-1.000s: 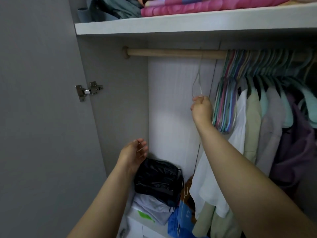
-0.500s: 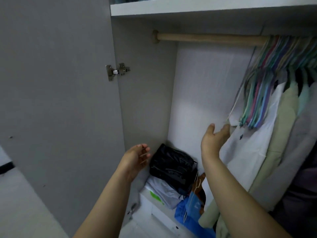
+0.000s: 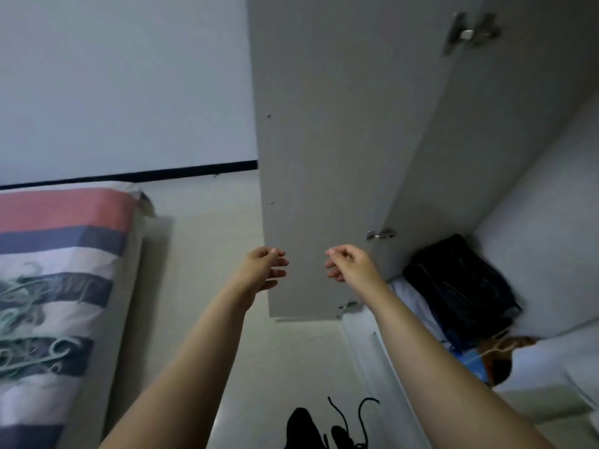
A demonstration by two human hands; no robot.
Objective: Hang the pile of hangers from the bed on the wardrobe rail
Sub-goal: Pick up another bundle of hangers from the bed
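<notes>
A pile of pale green hangers (image 3: pixel 29 332) lies on the striped bed (image 3: pixel 64 228) at the far left. My left hand (image 3: pixel 264 272) and my right hand (image 3: pixel 348 265) hover side by side in front of the open wardrobe door (image 3: pixel 324 157), both empty with fingers loosely curled and apart. The bed and hangers are well to the left of my left hand. The wardrobe rail is out of view.
The open grey door stands straight ahead, hinges (image 3: pixel 381 234) on its right edge. On the wardrobe floor to the right lie a black bag (image 3: pixel 460 286) and folded clothes (image 3: pixel 418 306). Black cords (image 3: pixel 356 416) show at the bottom centre over the pale floor (image 3: pixel 207 247).
My right hand let go of the thin hanger on the rail and dropped. The view swung left and down from the wardrobe interior to the door, floor and bed.
</notes>
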